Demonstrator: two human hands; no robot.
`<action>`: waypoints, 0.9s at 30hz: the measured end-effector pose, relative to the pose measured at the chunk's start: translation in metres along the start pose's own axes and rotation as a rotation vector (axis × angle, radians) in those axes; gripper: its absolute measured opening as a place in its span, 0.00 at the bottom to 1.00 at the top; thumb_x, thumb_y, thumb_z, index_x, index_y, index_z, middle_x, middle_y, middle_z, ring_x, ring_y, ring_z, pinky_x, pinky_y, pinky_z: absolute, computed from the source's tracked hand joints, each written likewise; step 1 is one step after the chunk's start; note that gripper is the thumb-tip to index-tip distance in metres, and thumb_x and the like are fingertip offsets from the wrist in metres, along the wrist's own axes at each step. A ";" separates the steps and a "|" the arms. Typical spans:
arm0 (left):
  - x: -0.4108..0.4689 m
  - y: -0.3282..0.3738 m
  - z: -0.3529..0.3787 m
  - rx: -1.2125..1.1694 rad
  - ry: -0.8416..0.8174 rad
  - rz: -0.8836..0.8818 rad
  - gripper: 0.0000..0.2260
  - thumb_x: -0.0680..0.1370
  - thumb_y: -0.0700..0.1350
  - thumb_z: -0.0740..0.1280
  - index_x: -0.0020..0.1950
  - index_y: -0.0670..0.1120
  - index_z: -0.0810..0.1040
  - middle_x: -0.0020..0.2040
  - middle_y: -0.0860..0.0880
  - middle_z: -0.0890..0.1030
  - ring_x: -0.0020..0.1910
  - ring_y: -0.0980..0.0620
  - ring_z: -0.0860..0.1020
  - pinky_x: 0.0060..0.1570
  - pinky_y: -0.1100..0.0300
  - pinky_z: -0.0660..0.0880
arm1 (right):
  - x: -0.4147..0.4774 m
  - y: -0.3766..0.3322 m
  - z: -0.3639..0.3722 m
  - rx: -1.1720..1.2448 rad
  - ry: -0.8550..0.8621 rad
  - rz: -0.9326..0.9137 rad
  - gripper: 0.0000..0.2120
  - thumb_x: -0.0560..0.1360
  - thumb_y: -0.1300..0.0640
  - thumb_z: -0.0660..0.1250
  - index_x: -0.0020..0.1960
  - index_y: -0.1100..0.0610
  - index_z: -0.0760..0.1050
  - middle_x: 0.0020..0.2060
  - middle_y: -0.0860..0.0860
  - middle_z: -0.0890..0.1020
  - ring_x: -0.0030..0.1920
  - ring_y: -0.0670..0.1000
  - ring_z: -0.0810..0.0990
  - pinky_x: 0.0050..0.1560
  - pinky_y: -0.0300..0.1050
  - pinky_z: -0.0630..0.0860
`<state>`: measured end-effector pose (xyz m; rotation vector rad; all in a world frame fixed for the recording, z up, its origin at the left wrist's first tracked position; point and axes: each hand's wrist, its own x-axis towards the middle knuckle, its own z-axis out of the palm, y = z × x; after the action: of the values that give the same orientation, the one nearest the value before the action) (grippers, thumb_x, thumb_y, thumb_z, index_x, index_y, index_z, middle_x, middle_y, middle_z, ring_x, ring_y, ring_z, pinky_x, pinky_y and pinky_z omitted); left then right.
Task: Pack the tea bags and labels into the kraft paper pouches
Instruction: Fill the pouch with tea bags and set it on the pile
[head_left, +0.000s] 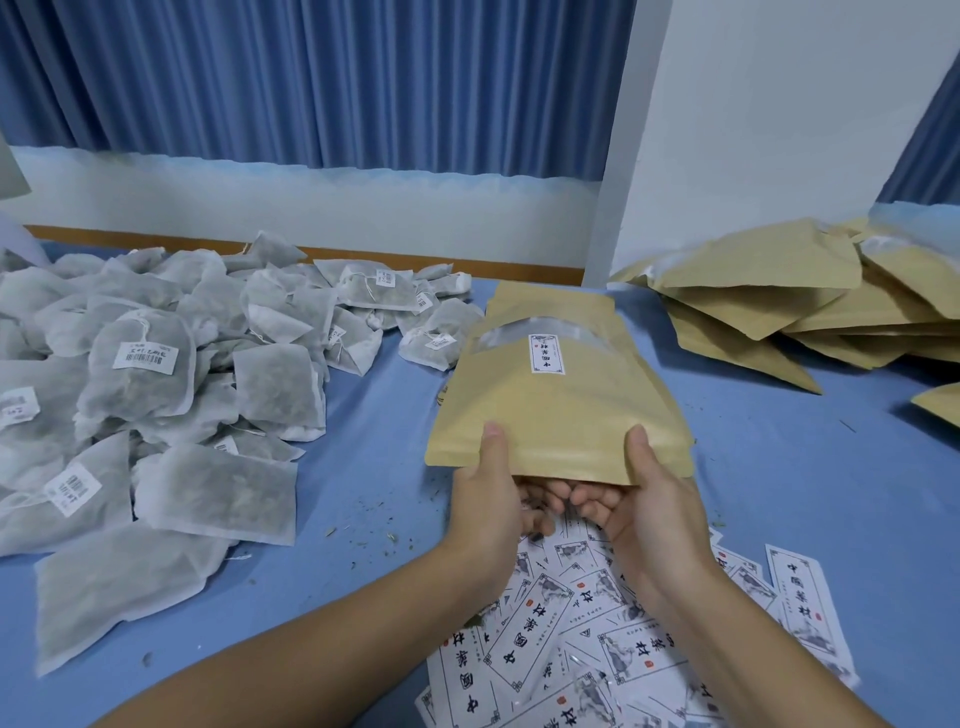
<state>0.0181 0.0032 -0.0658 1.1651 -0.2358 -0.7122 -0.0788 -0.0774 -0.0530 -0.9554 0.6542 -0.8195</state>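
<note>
- Fingers (543, 491) of the left hand (485, 499) and right hand (647, 493) are clamped on the near edge of one pouch (561, 405), at the middle of the table (374, 405).
- Tea bags (156, 374), too many to count, are heaped left.
- Labels (571, 649) are scattered beneath the wrists.
- Bare strips of table are left between the heaps.

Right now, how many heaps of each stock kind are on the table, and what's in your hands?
Grey-white mesh tea bags: 1 heap
White printed paper labels: 1 heap
Brown kraft paper pouches, far right: 1 heap
Labelled brown kraft pouch in left hand, right hand: 1
Total: 3 heaps, 1 held pouch
</note>
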 end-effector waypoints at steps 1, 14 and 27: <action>0.001 0.000 0.000 -0.007 0.012 -0.006 0.23 0.85 0.56 0.56 0.47 0.39 0.79 0.31 0.41 0.80 0.26 0.46 0.76 0.25 0.58 0.70 | 0.000 0.001 0.000 0.001 0.009 -0.002 0.21 0.83 0.48 0.61 0.62 0.66 0.73 0.37 0.65 0.82 0.30 0.56 0.81 0.29 0.45 0.78; 0.005 -0.001 0.018 -0.222 -0.153 0.071 0.17 0.83 0.33 0.57 0.63 0.52 0.74 0.54 0.49 0.86 0.54 0.45 0.84 0.57 0.41 0.79 | 0.011 -0.012 -0.007 0.410 -0.003 0.086 0.15 0.81 0.68 0.60 0.66 0.60 0.74 0.58 0.57 0.84 0.57 0.56 0.85 0.58 0.52 0.79; 0.061 0.010 0.178 -0.185 -0.424 -0.005 0.13 0.84 0.32 0.57 0.64 0.43 0.76 0.62 0.41 0.81 0.61 0.41 0.79 0.63 0.39 0.74 | 0.084 -0.117 -0.071 0.598 0.145 -0.167 0.19 0.80 0.73 0.57 0.69 0.61 0.73 0.61 0.59 0.82 0.61 0.59 0.82 0.60 0.53 0.79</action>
<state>-0.0241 -0.1669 0.0034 0.8300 -0.5108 -0.9621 -0.1254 -0.2171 0.0101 -0.4106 0.4143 -1.1574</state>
